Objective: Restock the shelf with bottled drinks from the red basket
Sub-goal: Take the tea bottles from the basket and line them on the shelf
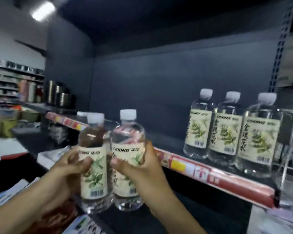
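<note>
Two held | left hand (67, 169) fingers (85, 163) grip left bottle (95, 181) | right hand (142, 166) fingers (117, 163) grip right bottle (128, 137)

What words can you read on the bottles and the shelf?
"LIDONG": on the bottle in the right hand.
"LIDONG": on the rightmost shelf bottle.
"金银花水": same shelf bottle, written downward.
Too blurred to read: red price strip, barcodes.
</note>
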